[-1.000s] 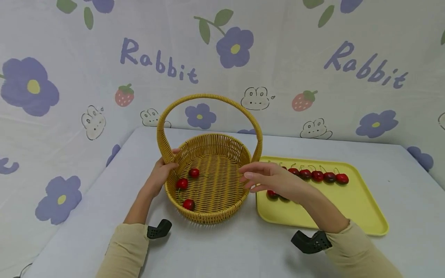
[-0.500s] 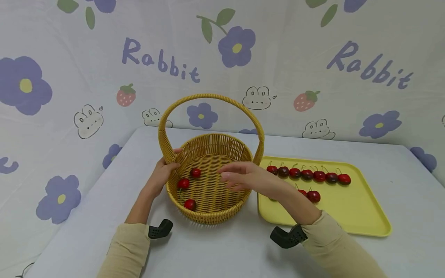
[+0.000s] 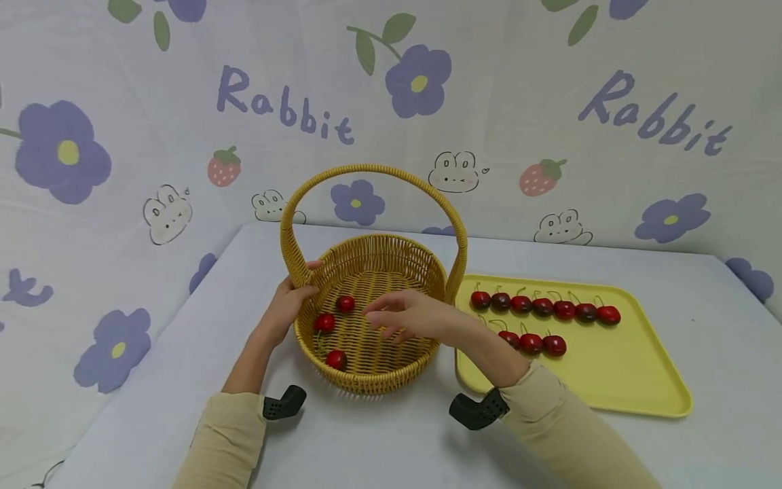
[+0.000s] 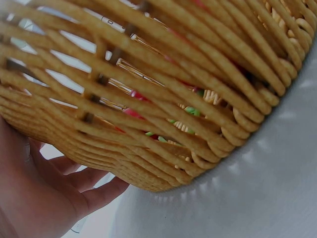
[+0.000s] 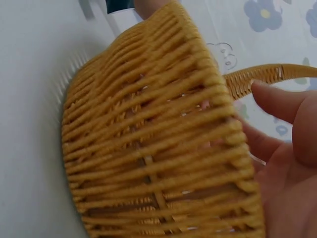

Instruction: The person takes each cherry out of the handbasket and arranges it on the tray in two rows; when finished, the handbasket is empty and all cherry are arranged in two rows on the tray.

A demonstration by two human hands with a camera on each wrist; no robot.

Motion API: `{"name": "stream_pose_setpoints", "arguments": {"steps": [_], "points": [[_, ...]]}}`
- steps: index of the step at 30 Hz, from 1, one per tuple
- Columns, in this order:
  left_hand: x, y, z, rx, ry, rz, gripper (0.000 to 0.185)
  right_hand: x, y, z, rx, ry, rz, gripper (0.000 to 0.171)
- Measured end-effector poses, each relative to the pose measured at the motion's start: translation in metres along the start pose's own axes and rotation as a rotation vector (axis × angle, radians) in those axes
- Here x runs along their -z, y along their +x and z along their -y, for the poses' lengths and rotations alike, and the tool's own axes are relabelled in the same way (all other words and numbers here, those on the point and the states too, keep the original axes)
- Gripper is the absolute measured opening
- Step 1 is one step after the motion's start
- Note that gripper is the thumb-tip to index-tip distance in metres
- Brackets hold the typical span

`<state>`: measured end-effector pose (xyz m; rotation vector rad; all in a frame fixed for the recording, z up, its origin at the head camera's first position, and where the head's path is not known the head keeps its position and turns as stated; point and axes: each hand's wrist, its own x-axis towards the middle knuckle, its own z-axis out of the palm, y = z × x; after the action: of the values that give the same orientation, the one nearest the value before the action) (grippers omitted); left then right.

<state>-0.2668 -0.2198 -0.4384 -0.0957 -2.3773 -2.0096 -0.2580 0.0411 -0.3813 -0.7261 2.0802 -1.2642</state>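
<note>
Basket: a woven yellow basket with a tall arched handle stands near the middle of the pale table.
Cherries moved: three red cherries lie inside the basket, on its left half.
Cherries left: ten cherries remain on the yellow tray just right of the basket, seven in a back row and three in front.
Left hand: the left hand grips the basket's left rim at the foot of the handle.
Right hand: the right hand hovers over the basket's inside, fingers loosely extended; whether it pinches a cherry cannot be told.
Progress: judged from the counts, under a third is done.
</note>
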Motion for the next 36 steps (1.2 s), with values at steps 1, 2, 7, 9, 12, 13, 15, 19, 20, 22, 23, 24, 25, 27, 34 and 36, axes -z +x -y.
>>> {"name": "stream_pose_setpoints", "arguments": {"steps": [1, 2, 7, 9, 12, 13, 15, 19, 20, 22, 23, 24, 25, 27, 34, 36], "points": [[0.0, 0.0, 0.0, 0.001, -0.001, 0.001, 0.047, -0.002, 0.002, 0.0, -0.013, -0.007, -0.01, 0.04], [0.0, 0.0, 0.0, 0.001, -0.002, 0.002, 0.047, -0.003, 0.004, 0.0, -0.026, -0.011, -0.02, 0.039], [0.0, 0.0, -0.001, 0.008, 0.001, 0.001, 0.048, -0.009, 0.01, 0.002, -0.075, -0.033, -0.045, 0.035], [0.0, 0.0, -0.002, 0.011, 0.002, 0.001, 0.048, -0.011, 0.013, 0.001, -0.088, -0.034, -0.045, 0.035], [0.0, 0.0, -0.002, 0.014, 0.0, 0.003, 0.047, -0.013, 0.018, 0.0, -0.11, -0.038, -0.041, 0.033], [0.0, 0.0, -0.002, 0.015, 0.0, 0.005, 0.047, -0.014, 0.02, -0.001, -0.118, -0.045, -0.037, 0.033], [0.0, 0.0, -0.002, 0.017, -0.001, 0.005, 0.047, -0.016, 0.023, -0.001, -0.132, -0.07, -0.027, 0.032], [0.0, 0.0, -0.003, 0.023, 0.0, -0.001, 0.047, -0.022, 0.028, -0.001, -0.151, -0.116, 0.01, 0.032], [0.0, -0.001, -0.003, 0.025, 0.0, -0.003, 0.047, -0.024, 0.029, 0.0, -0.153, -0.119, 0.021, 0.033], [0.0, -0.001, -0.004, 0.029, 0.001, -0.005, 0.047, -0.028, 0.031, 0.001, -0.154, -0.127, 0.04, 0.034], [0.001, -0.002, -0.004, 0.03, 0.001, -0.006, 0.047, -0.03, 0.032, 0.002, -0.151, -0.135, 0.048, 0.034], [0.001, -0.002, -0.005, 0.032, 0.0, -0.008, 0.047, -0.031, 0.033, 0.002, -0.15, -0.14, 0.055, 0.035], [0.001, -0.002, -0.005, 0.033, 0.001, -0.007, 0.047, -0.033, 0.034, 0.003, -0.15, -0.141, 0.061, 0.034], [0.001, -0.001, -0.004, 0.034, 0.003, -0.007, 0.047, -0.037, 0.035, 0.005, -0.151, -0.139, 0.07, 0.033], [0.002, 0.0, -0.003, 0.031, 0.001, -0.006, 0.047, -0.045, 0.039, 0.011, -0.148, -0.142, 0.148, 0.027], [0.002, 0.0, -0.003, 0.03, 0.001, -0.006, 0.047, -0.047, 0.041, 0.011, -0.135, -0.151, 0.172, 0.025]]}}
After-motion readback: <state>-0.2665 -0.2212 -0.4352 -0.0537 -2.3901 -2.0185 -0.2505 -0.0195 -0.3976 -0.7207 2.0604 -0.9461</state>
